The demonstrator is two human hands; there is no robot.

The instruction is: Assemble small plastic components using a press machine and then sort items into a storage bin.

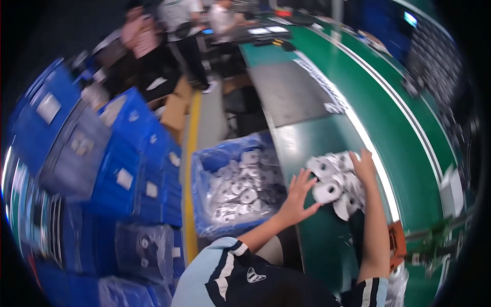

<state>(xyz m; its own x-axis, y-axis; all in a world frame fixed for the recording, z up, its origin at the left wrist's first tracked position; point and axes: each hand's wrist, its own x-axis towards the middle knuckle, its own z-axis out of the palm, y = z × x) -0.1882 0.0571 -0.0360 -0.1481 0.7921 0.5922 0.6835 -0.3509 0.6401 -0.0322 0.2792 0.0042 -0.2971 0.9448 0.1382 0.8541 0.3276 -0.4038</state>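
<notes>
A heap of white moulded parts (327,192), each with a round dark hole, lies on the green table in front of me. My left hand (297,198) is at the heap's left side with its fingers spread and nothing held in it. Against the heap's right side rests my right hand (364,169), its fingers apart, next to the white pieces; whether it grips one is hard to see. To the left of the table stands a blue bin (204,199) lined with clear plastic and filled with many similar white parts.
Stacked blue crates (120,169) line the left, beyond a yellow floor stripe (192,153). A grey mat (291,92) lies farther up the table, beside a green conveyor (388,102). An orange holder (397,244) sits near my right forearm. Several people are at the far end.
</notes>
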